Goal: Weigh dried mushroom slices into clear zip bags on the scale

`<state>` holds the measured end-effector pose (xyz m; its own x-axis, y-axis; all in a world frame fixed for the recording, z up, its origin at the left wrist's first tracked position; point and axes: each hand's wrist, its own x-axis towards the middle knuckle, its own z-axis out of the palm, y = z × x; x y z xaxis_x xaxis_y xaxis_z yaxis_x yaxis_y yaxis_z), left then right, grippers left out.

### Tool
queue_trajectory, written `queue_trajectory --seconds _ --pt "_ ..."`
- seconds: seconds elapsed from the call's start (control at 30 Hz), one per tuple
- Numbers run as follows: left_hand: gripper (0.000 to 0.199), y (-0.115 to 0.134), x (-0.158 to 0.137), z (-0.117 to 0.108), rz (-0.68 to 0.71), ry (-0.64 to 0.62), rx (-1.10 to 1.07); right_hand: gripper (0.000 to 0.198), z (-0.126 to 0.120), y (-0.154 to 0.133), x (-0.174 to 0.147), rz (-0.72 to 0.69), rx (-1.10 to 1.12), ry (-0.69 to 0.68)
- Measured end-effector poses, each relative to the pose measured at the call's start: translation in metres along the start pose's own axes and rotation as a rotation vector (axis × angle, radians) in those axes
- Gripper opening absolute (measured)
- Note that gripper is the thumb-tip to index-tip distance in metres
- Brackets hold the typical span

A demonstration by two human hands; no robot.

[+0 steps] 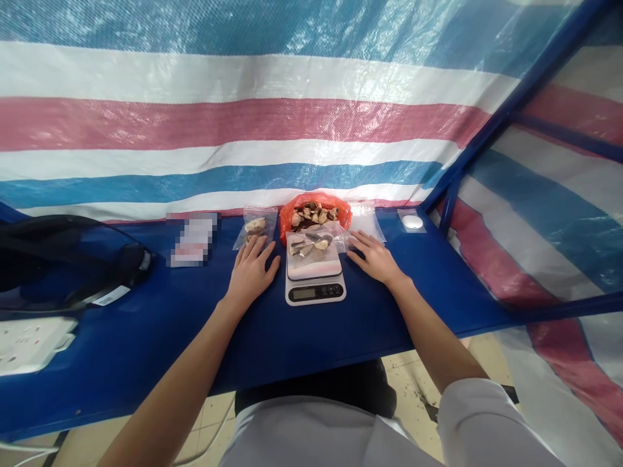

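A white kitchen scale [316,292] stands on the blue table between my hands. On its plate lies a clear zip bag [314,250] holding a few brown-and-cream dried pieces, perhaps mushroom slices. Flat on the table to the left, my left hand [250,272] has its fingers spread, fingertips at the lower edge of a second filled zip bag [256,226]. My right hand [377,259] rests with fingers apart, fingertips beside the scale bag's open end and near clear empty-looking bags [367,220]. Behind the scale, a red plastic bag [287,211] holds many similar pieces.
A white earbud case [413,222] lies at the right on a small clear bag. Leftward are a blurred-out paper packet [195,240], a black headset-like object [131,266] and a white power strip [34,344]. Striped tarpaulin [243,120] walls the back; a blue frame post [487,123] stands right.
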<state>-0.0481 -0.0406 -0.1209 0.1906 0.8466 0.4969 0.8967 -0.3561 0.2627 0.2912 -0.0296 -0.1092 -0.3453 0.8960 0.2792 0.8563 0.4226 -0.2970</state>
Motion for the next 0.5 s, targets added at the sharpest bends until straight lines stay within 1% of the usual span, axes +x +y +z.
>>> queue_trajectory --seconds 0.1,0.2,0.3,0.37,0.43,0.5 --pt "0.04 0.004 0.007 -0.004 0.008 0.064 -0.052 0.041 -0.009 -0.006 0.004 0.058 0.16 0.111" --pt "0.039 0.011 0.016 -0.008 0.047 0.097 -0.13 0.039 -0.014 -0.014 0.01 0.154 0.401 0.206" --pt "0.04 0.021 0.022 -0.011 0.115 0.064 -0.222 0.041 -0.013 -0.023 0.018 0.266 0.683 0.247" --pt "0.04 0.027 0.025 -0.011 0.152 0.033 -0.26 0.045 -0.009 -0.029 0.024 0.309 0.839 0.257" --pt "0.039 0.031 0.027 -0.012 0.178 0.008 -0.28 0.049 -0.005 -0.033 0.029 0.312 0.938 0.256" --pt "0.039 0.034 0.027 -0.012 0.193 -0.017 -0.292 0.051 -0.002 -0.035 0.032 0.313 0.992 0.244"
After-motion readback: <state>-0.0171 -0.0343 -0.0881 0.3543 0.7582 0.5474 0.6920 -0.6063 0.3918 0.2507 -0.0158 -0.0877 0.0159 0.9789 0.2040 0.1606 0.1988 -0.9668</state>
